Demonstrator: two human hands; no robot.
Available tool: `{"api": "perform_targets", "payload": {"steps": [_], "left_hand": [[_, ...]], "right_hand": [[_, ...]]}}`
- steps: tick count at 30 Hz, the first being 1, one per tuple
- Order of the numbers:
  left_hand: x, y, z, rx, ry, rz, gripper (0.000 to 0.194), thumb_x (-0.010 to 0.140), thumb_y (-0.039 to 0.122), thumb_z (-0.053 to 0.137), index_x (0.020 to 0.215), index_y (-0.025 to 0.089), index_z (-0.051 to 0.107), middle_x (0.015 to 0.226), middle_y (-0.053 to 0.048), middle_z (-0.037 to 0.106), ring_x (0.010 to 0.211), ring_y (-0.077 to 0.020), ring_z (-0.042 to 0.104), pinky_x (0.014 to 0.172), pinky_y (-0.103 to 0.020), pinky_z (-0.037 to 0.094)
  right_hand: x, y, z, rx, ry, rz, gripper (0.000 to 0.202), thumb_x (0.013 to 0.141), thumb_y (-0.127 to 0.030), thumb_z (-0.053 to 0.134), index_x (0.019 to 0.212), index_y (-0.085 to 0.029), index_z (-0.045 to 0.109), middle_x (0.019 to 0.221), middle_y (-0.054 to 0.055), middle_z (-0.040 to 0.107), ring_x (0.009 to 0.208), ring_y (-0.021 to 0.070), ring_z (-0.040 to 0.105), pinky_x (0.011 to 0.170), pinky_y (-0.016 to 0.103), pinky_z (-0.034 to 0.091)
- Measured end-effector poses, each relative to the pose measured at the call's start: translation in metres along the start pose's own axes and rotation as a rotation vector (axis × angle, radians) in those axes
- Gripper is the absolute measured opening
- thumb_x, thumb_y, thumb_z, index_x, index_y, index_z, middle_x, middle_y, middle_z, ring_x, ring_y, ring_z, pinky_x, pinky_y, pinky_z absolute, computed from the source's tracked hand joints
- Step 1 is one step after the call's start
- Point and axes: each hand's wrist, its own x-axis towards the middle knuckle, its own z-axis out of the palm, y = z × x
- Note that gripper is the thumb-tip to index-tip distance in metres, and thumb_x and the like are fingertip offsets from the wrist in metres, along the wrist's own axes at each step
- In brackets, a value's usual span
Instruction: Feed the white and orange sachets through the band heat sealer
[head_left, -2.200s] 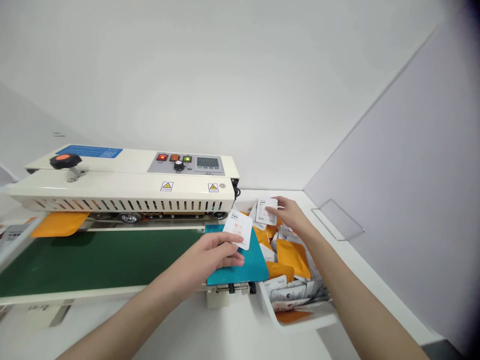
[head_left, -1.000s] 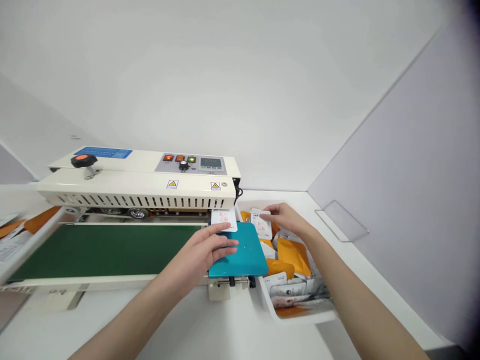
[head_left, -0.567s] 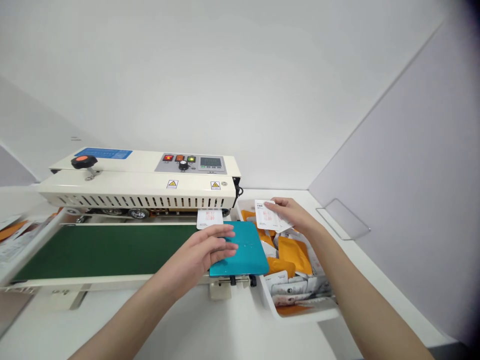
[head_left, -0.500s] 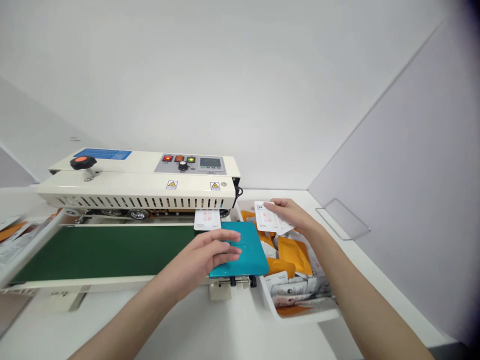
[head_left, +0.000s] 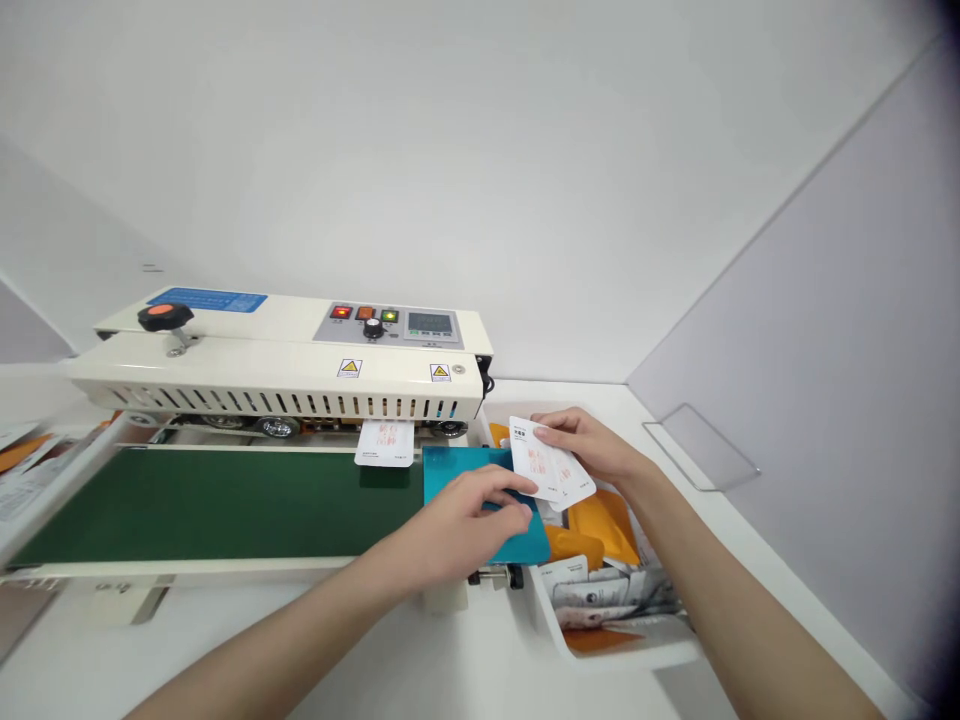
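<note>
Packets, white and orange, lie at both ends of a white bench (head_left: pixel 487 655), with one at the machine between. Along the bench's back edge, left of the back right corner, stands the cream machine (head_left: pixel 292 370), two switches lit red and green. Before it the green belt (head_left: pixel 262 510) runs lengthwise. Near the bench's right edge sits the right bin (head_left: pixel 630 657), heaped with white packets and orange packets (head_left: pixel 609 525). At the belt's far left end, more packets (head_left: pixel 26 480) show in and about the left bin (head_left: pixel 90 460). A teal plate (head_left: pixel 450 465) covers the belt's right end, its outer side close by the right bin.

Over that bin the right hand (head_left: pixel 592 440) pinches two white packets, fanned: the front packet (head_left: pixel 531 455) and the rear packet (head_left: pixel 576 488). Above the plate, the left hand (head_left: pixel 469 520) has its fingers bent and fairly narrow, the index tip at the front packet's lower edge; whether it grips, I cannot tell.

One white packet (head_left: pixel 385 445) has its top under the slotted cover, the rest jutting out over the belt's back edge.

Work looks partway along. That packet is already fed in, but not through; those at the left end seem finished. The two in hand are not in the machine, and the right bin looks like the waiting stock, though whether its packets are open cannot be seen.
</note>
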Motion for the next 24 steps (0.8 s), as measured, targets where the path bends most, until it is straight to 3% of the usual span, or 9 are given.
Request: {"api": "perform_targets", "payload": {"steps": [3, 6, 12, 16, 20, 24], "left_hand": [[0.001, -0.002, 0.001, -0.019, 0.019, 0.024, 0.032, 0.086, 0.037, 0.052, 0.113, 0.025, 0.063, 0.107, -0.006, 0.063, 0.088, -0.0182, 0.061, 0.066, -0.026, 0.043], [0.003, -0.006, 0.001, -0.09, 0.038, 0.063, 0.03, 0.086, 0.034, 0.051, 0.112, 0.023, 0.063, 0.11, -0.006, 0.063, 0.09, -0.0178, 0.062, 0.076, -0.029, 0.045], [0.007, -0.009, -0.003, -0.217, 0.193, 0.105, 0.038, 0.086, 0.03, 0.052, 0.123, 0.022, 0.054, 0.114, -0.01, 0.058, 0.089, -0.017, 0.063, 0.081, -0.031, 0.046], [0.003, -0.008, -0.006, -0.083, 0.125, 0.065, 0.037, 0.086, 0.035, 0.052, 0.121, 0.025, 0.058, 0.111, -0.008, 0.059, 0.085, -0.0165, 0.061, 0.071, -0.028, 0.046], [0.001, -0.009, -0.005, -0.033, 0.061, 0.121, 0.04, 0.085, 0.038, 0.051, 0.123, 0.025, 0.059, 0.113, -0.008, 0.058, 0.079, -0.0156, 0.058, 0.055, -0.022, 0.042], [0.002, -0.012, -0.003, -0.025, 0.067, 0.131, 0.039, 0.085, 0.037, 0.051, 0.121, 0.024, 0.061, 0.113, -0.009, 0.058, 0.08, -0.0159, 0.058, 0.051, -0.021, 0.039]], "right_hand": [[0.001, 0.003, -0.001, -0.02, 0.036, 0.017, 0.031, 0.075, -0.043, 0.073, 0.071, -0.013, 0.07, 0.067, 0.003, 0.064, 0.052, 0.011, 0.056, 0.043, 0.02, 0.04], [0.0, 0.003, -0.004, -0.049, 0.032, 0.071, 0.032, 0.074, -0.044, 0.073, 0.071, -0.012, 0.071, 0.062, 0.004, 0.066, 0.048, 0.0108, 0.056, 0.041, 0.02, 0.039], [-0.002, 0.0, -0.008, -0.073, -0.101, 0.103, 0.036, 0.074, -0.044, 0.073, 0.091, -0.012, 0.074, 0.083, 0.01, 0.074, 0.062, 0.0174, 0.066, 0.051, 0.025, 0.049], [-0.001, 0.002, -0.008, -0.069, -0.048, 0.103, 0.035, 0.075, -0.044, 0.072, 0.086, -0.011, 0.075, 0.08, 0.01, 0.074, 0.062, 0.018, 0.066, 0.051, 0.025, 0.049], [-0.001, 0.004, -0.007, -0.079, -0.035, 0.12, 0.033, 0.074, -0.046, 0.072, 0.081, -0.013, 0.075, 0.078, 0.009, 0.073, 0.06, 0.0177, 0.064, 0.052, 0.026, 0.048], [-0.001, 0.002, -0.006, -0.117, -0.042, 0.131, 0.034, 0.073, -0.047, 0.072, 0.078, -0.013, 0.074, 0.076, 0.008, 0.072, 0.059, 0.0173, 0.063, 0.05, 0.026, 0.045]]}}
